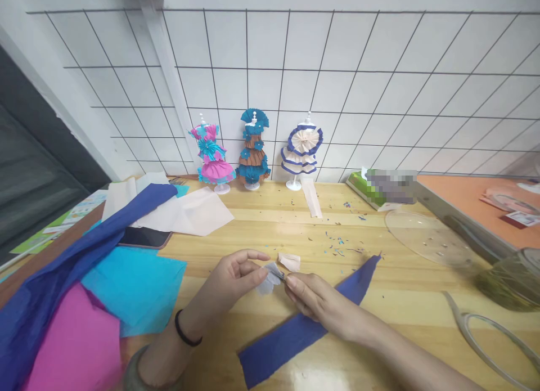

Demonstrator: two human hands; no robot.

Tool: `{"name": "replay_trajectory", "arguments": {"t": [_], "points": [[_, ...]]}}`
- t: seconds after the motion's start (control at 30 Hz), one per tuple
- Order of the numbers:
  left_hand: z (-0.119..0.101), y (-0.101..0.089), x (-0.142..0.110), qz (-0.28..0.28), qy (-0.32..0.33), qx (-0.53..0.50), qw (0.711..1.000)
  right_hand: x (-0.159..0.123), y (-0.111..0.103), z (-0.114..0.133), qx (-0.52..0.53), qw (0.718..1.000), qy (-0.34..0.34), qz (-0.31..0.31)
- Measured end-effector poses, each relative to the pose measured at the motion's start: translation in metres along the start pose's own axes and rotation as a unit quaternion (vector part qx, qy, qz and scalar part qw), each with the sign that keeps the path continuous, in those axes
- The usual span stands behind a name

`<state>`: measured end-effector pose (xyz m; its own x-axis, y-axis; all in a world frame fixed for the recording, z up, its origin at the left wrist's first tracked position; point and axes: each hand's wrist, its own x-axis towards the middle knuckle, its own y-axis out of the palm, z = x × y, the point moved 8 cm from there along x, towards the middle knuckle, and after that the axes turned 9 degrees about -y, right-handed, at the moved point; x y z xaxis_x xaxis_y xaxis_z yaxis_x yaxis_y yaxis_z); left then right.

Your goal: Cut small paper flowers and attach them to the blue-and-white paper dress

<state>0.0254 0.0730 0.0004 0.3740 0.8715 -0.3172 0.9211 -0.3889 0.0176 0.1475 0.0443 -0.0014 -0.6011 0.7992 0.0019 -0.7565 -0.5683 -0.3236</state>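
A small pale grey, petal-shaped piece of thin paper (266, 284) is held above the table between both hands. My right hand (314, 301) pinches its narrow gathered end between thumb and fingers. On the other side, my left hand (240, 274) has its thumb and a finger closed on the petal edge, with the index finger stretched out above. Beneath the right hand lies a dark blue crepe paper strip (278, 346), partly covered by that hand and forearm. A small cream paper piece (289, 261) rests just behind the grey piece.
Three dress forms in ruffled paper, one pink (215, 169), one teal-brown (253, 154), one cream-blue (304, 146), stand along the wall. Crepe sheets (143, 290) and a phone (145, 237) lie left. Right are a tissue pack (367, 191), clear disc (430, 239) and jar (510, 284).
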Motion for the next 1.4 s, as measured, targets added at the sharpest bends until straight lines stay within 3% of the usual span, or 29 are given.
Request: {"name": "replay_trajectory", "arguments": {"t": [0.33,1.4], "points": [[0.0097,0.0073,0.0024,0.005,-0.007,-0.018,1.000,0.0014,0.0034,-0.0011,-0.007,1.000,-0.006,0.003],[0.0081,0.0072,-0.0002,0.004,-0.020,0.015,1.000,0.0009,0.0054,-0.0027,0.000,1.000,-0.002,0.019]]}}
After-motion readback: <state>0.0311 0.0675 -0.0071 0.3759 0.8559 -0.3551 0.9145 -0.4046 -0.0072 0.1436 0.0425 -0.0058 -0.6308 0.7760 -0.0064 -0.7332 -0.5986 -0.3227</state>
